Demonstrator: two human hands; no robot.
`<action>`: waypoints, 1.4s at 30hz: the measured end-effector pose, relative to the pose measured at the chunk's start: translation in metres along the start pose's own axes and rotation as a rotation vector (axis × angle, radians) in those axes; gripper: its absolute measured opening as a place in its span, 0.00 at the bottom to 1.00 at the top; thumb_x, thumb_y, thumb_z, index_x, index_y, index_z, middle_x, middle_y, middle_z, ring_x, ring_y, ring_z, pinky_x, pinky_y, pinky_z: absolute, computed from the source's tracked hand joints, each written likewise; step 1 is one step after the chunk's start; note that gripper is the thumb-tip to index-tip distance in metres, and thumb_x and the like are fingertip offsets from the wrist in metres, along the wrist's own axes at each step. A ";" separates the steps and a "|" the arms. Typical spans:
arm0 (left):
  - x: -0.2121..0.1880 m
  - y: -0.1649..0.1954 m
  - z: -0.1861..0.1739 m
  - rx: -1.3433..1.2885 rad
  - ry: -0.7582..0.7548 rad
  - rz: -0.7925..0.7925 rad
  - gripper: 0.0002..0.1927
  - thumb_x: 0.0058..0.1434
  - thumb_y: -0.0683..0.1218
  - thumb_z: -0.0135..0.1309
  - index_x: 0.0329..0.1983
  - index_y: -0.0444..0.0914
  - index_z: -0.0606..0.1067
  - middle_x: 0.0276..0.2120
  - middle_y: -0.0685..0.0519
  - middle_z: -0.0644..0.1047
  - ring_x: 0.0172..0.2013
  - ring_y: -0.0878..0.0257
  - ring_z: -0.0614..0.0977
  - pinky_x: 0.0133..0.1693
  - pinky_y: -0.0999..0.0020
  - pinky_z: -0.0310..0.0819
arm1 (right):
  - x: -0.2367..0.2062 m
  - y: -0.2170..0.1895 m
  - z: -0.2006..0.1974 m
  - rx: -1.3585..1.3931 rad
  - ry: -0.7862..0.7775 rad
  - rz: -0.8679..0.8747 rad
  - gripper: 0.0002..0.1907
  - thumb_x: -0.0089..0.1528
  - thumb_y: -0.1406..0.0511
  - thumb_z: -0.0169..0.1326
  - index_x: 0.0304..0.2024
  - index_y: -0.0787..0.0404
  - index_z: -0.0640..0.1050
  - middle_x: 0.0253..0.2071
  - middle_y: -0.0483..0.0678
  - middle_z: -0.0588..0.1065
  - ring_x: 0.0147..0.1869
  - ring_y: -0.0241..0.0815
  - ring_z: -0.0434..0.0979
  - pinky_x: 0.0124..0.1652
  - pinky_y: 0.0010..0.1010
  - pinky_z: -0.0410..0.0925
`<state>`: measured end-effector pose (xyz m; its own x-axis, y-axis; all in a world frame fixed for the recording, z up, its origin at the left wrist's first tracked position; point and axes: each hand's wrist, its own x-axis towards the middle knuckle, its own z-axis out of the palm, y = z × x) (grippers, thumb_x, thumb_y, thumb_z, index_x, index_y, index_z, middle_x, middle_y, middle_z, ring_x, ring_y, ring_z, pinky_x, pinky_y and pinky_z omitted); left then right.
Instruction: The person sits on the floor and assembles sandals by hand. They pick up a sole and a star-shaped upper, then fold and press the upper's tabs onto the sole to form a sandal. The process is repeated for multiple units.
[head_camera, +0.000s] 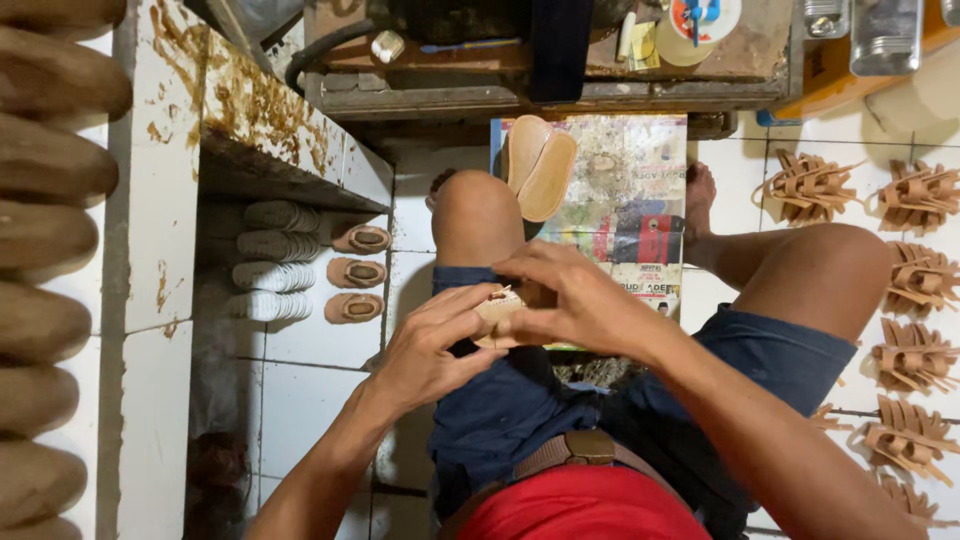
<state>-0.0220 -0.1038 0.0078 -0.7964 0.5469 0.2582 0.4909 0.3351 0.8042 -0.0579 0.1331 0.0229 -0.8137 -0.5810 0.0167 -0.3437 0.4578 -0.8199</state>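
Both hands meet at the middle of the frame, over the person's lap. The left hand is closed around the near edge of a small tan sandal piece, fingers curled under it, while the right hand clamps over its top from the other side, covering most of it. What shows of the piece is a pale rounded edge with a bit of strap end sticking up.

Just above the hands, past the bare knee, two tan insoles lie overlapping on a sheet of printed paper spread on the white tiled floor. Along the right edge of the frame, bundles of brown straps lie in a column on the tiles. At centre left, under a stained tiled shelf, stand stacks of pale soles and three small finished sandals. Down the far left edge runs a row of brown shoe lasts.
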 end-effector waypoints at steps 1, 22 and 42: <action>-0.001 0.000 0.000 -0.015 -0.005 -0.003 0.14 0.53 0.41 0.68 0.33 0.33 0.73 0.56 0.41 0.77 0.55 0.44 0.81 0.53 0.56 0.76 | 0.002 0.002 -0.002 0.055 -0.026 0.019 0.24 0.56 0.59 0.65 0.50 0.65 0.80 0.46 0.54 0.76 0.53 0.53 0.76 0.50 0.41 0.69; -0.010 -0.003 0.011 -0.259 0.110 -0.241 0.14 0.53 0.39 0.70 0.36 0.31 0.75 0.57 0.39 0.78 0.51 0.53 0.84 0.51 0.61 0.77 | 0.021 0.031 0.005 0.196 -0.044 0.021 0.12 0.62 0.63 0.61 0.44 0.64 0.83 0.38 0.50 0.82 0.40 0.42 0.83 0.40 0.32 0.73; 0.054 0.132 0.100 -2.091 0.519 -0.570 0.29 0.72 0.57 0.42 0.68 0.34 0.59 0.72 0.40 0.60 0.74 0.48 0.57 0.70 0.44 0.52 | 0.007 0.073 -0.054 1.088 -0.006 0.760 0.18 0.57 0.58 0.61 0.39 0.68 0.83 0.35 0.49 0.83 0.35 0.39 0.82 0.36 0.30 0.74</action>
<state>0.0348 0.0470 0.0743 -0.8436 0.4111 -0.3455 -0.4344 -0.9006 -0.0110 -0.1138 0.1990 -0.0059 -0.6320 -0.4262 -0.6473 0.7437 -0.0986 -0.6612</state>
